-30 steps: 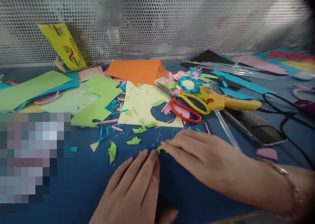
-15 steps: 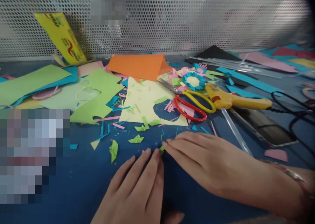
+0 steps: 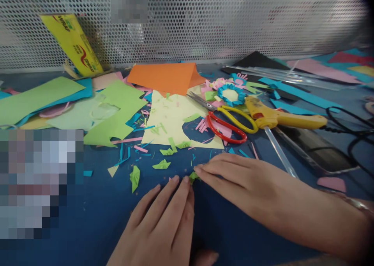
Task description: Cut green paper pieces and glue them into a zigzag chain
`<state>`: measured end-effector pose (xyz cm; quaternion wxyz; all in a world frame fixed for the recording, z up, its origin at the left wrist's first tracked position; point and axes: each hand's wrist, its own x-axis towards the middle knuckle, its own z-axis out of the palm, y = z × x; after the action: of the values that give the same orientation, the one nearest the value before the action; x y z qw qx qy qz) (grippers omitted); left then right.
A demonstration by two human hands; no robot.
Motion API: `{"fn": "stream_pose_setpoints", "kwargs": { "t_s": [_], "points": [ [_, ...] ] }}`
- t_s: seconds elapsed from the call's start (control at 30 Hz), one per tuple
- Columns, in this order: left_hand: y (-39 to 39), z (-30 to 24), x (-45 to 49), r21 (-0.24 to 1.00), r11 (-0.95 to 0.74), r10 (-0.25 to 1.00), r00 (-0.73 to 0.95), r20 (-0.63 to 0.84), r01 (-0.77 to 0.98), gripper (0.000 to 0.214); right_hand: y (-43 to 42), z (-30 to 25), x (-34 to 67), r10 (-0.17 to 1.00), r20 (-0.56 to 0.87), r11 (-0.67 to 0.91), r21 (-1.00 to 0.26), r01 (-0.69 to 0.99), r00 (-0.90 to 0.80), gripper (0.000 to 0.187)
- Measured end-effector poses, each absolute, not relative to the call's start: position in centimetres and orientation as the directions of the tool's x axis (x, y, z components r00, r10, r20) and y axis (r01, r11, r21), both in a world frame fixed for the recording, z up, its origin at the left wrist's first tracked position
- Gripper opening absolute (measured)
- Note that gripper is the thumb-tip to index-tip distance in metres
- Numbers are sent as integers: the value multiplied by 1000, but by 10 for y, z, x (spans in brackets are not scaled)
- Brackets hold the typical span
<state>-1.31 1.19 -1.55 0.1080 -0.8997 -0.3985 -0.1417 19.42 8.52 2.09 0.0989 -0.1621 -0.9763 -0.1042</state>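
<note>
A small folded piece of green paper point(image 3: 194, 177) lies on the blue tabletop between my two hands, partly covered by fingertips. My left hand point(image 3: 159, 223) rests palm down, its fingers long and its index fingertip pressed on the near left side of the paper. From the right, my right hand point(image 3: 248, 192) reaches in with fingers together, their tips on the paper's right side. Its thumb is hidden. Beyond my left fingers lie more folded green paper pieces, one upright-lying point(image 3: 134, 178) and one sideways point(image 3: 161, 164).
Cream paper point(image 3: 163, 117) with cutouts lies ahead, under snippets. Red-and-yellow scissors point(image 3: 224, 129), a yellow glue gun point(image 3: 271, 117) with its glue stick, a phone point(image 3: 318, 151) and a cable point(image 3: 350, 121) lie right. Orange paper point(image 3: 163, 78) and a yellow wrap box point(image 3: 73, 43) stand behind.
My right fingertips have shifted slightly to the right, and more of the small green paper shows. My left hand has hardly moved.
</note>
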Motion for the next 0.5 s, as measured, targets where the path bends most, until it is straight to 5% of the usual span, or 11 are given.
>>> {"fn": "stream_pose_setpoints", "kwargs": {
  "t_s": [0.5],
  "points": [
    [11, -15, -13, -60, -642, 704, 618, 351, 765, 46, 86, 22, 197, 360, 170, 931, 4, 366, -917, 24]
  ]
}}
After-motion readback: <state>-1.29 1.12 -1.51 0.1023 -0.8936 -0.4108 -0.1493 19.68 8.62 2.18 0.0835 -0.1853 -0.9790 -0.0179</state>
